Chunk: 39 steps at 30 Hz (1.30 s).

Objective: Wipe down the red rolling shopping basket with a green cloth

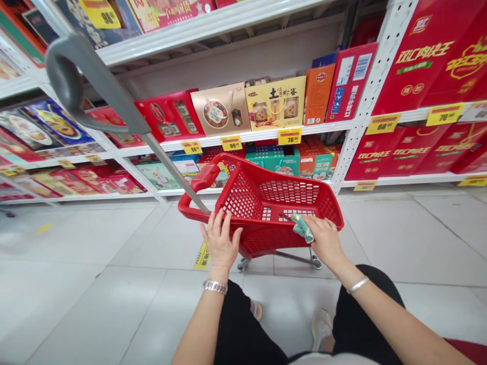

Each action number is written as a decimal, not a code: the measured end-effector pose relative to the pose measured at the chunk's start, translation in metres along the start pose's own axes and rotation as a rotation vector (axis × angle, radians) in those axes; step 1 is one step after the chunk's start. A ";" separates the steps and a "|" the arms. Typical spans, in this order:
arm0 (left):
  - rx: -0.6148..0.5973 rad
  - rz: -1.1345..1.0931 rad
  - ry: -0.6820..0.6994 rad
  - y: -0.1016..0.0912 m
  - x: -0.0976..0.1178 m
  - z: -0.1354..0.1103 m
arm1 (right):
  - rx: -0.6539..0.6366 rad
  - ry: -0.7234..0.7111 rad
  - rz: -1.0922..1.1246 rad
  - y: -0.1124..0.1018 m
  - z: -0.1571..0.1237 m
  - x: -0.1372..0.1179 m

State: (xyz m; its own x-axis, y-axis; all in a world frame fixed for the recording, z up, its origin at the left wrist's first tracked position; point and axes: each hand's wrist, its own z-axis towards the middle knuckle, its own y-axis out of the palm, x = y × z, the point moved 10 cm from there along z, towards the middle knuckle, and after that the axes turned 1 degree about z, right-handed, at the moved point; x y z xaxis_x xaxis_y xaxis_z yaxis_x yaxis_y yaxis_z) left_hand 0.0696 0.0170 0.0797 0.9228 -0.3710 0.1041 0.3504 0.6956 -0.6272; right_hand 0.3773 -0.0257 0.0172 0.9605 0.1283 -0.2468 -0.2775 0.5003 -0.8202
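Observation:
A red plastic shopping basket on wheels point(262, 238) stands on the floor before me, its inside showing only the slotted bottom and walls. My left hand point(220, 241) lies against the basket's near rim at the left corner, fingers spread, beside the foot of the metal pole. In my right hand point(325, 241) is a crumpled teal cloth point(303, 229), pressed to the near rim towards the right end. The grey pull handle point(117, 96) rises on its pole to the upper left.
White shelves point(258, 134) filled with boxed goods run behind the basket, with yellow price tags on their edges. Red gift boxes point(422, 61) fill the right bay. Pale floor tiles point(125, 284) surround the basket, and my knees are close to it.

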 end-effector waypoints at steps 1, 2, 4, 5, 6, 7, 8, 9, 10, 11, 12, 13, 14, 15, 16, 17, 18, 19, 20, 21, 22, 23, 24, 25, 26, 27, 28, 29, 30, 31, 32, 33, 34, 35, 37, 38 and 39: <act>-0.047 -0.003 0.022 0.007 0.006 0.002 | -0.005 0.000 -0.005 0.000 -0.001 0.000; -0.082 -0.003 0.032 0.013 0.009 0.004 | -0.008 0.001 -0.011 0.000 -0.001 0.000; -0.119 -0.002 0.018 0.021 0.009 0.007 | -0.009 0.012 -0.015 0.000 -0.001 -0.003; -0.127 -0.003 0.002 0.023 0.007 0.008 | -0.007 0.021 -0.011 -0.001 0.000 -0.006; -0.130 -0.005 -0.014 0.026 0.005 0.008 | -0.007 0.029 0.001 -0.001 0.002 -0.011; -0.130 -0.007 -0.030 0.028 0.004 0.008 | -0.010 0.030 0.020 -0.001 0.005 -0.019; -0.125 -0.010 -0.047 0.029 0.003 0.008 | -0.019 0.024 0.048 -0.001 0.009 -0.031; -0.115 -0.013 -0.067 0.030 0.003 0.007 | -0.031 0.011 0.083 0.000 0.015 -0.045; -0.101 -0.017 -0.089 0.031 0.002 0.006 | -0.046 -0.006 0.121 0.002 0.021 -0.062; -0.087 -0.019 -0.116 0.032 0.002 0.005 | -0.061 -0.024 0.161 0.004 0.029 -0.079; -0.073 -0.020 -0.144 0.033 0.001 0.004 | -0.075 -0.041 0.198 0.006 0.037 -0.097; -0.063 -0.017 -0.169 0.033 0.000 0.004 | -0.088 -0.058 0.229 0.009 0.045 -0.114; -0.057 -0.012 -0.188 0.034 -0.001 0.003 | -0.102 -0.074 0.252 0.012 0.052 -0.129; -0.056 -0.003 -0.198 0.034 -0.003 0.002 | -0.117 -0.089 0.266 0.016 0.058 -0.141; -0.059 0.008 -0.199 0.034 -0.004 0.002 | -0.133 -0.101 0.272 0.021 0.061 -0.151; -0.063 0.017 -0.191 0.034 -0.005 0.002 | -0.146 -0.108 0.270 0.025 0.063 -0.156; -0.070 0.024 -0.179 0.033 -0.007 0.001 | -0.152 -0.112 0.264 0.029 0.063 -0.158; -0.079 0.027 -0.165 0.033 -0.009 0.001 | -0.150 -0.115 0.253 0.031 0.060 -0.156; -0.086 0.026 -0.152 0.033 -0.012 0.000 | -0.138 -0.121 0.241 0.032 0.055 -0.152; -0.092 0.022 -0.144 0.033 -0.015 -0.001 | -0.121 -0.132 0.229 0.032 0.049 -0.146; -0.099 0.017 -0.141 0.033 -0.019 -0.002 | -0.099 -0.146 0.217 0.031 0.041 -0.138; -0.103 0.011 -0.144 0.033 -0.023 -0.003 | -0.075 -0.160 0.202 0.028 0.033 -0.129; -0.104 0.005 -0.151 0.033 -0.028 -0.004 | -0.053 -0.171 0.184 0.025 0.024 -0.119; -0.104 -0.001 -0.157 0.033 -0.032 -0.005 | -0.032 -0.180 0.164 0.020 0.016 -0.109; -0.102 -0.007 -0.162 0.033 -0.037 -0.007 | -0.015 -0.186 0.141 0.016 0.007 -0.098; -0.100 -0.013 -0.165 0.034 -0.041 -0.008 | -0.001 -0.190 0.118 0.010 -0.001 -0.088; -0.097 -0.017 -0.165 0.033 -0.044 -0.009 | 0.008 -0.191 0.095 0.005 -0.008 -0.077; -0.093 -0.020 -0.163 0.033 -0.047 -0.009 | 0.012 -0.190 0.072 0.000 -0.016 -0.066; -0.091 -0.021 -0.157 0.032 -0.049 -0.010 | 0.009 -0.184 0.049 -0.005 -0.023 -0.055; -0.089 -0.021 -0.148 0.031 -0.050 -0.010 | 0.004 -0.169 0.027 -0.010 -0.029 -0.043; -0.087 -0.021 -0.137 0.029 -0.050 -0.009 | -0.002 -0.148 0.003 -0.014 -0.035 -0.030; -0.086 -0.020 -0.127 0.028 -0.050 -0.009 | -0.003 -0.123 -0.020 -0.018 -0.040 -0.018; -0.083 -0.018 -0.120 0.026 -0.049 -0.009 | 0.000 -0.097 -0.042 -0.022 -0.044 -0.006; -0.080 -0.014 -0.118 0.024 -0.048 -0.008 | 0.008 -0.074 -0.059 -0.025 -0.047 0.005; -0.074 -0.004 -0.132 0.021 -0.046 -0.007 | 0.029 -0.043 -0.072 -0.030 -0.048 0.016; -0.071 0.000 -0.145 0.020 -0.045 -0.006 | 0.035 -0.041 -0.064 -0.030 -0.045 0.015; -0.068 0.000 -0.159 0.020 -0.045 -0.006 | 0.037 -0.048 -0.043 -0.030 -0.040 0.010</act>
State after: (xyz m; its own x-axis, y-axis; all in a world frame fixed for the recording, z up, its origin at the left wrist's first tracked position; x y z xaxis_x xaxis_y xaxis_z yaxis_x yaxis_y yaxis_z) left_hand 0.0345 0.0436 0.0583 0.9384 -0.2649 0.2218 0.3437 0.6507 -0.6771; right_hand 0.3943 -0.0741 0.0186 0.9716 0.1459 -0.1860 -0.2357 0.5374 -0.8097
